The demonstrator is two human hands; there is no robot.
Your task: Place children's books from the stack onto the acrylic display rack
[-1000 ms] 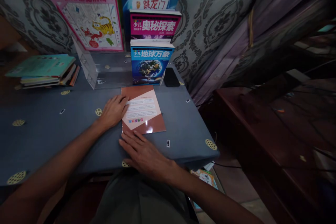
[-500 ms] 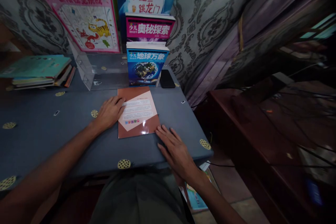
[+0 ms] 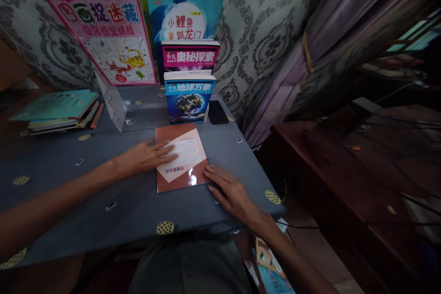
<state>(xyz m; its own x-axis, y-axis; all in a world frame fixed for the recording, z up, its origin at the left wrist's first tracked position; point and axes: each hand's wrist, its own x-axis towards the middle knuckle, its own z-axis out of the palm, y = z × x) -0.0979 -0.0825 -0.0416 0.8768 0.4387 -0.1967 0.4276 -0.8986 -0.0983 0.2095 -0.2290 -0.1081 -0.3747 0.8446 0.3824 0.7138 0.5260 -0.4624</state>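
The clear rack (image 3: 113, 108) holds upright books, a blue globe-covered one (image 3: 188, 101) in front. Nearer me on the table (image 3: 134, 213) lies a glossy brown booklet (image 3: 182, 183) with a pale panel (image 3: 191, 147), print upside down to me, long axis running toward the rack. My left hand (image 3: 148, 156) lies flat on it, unclenched; my right hand (image 3: 230, 193), loosely extended, meets its right edge.

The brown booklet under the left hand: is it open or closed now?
Closed. The brown booklet lies flat on the grey-blue tablecloth with a single cover facing up, and no inside pages show.
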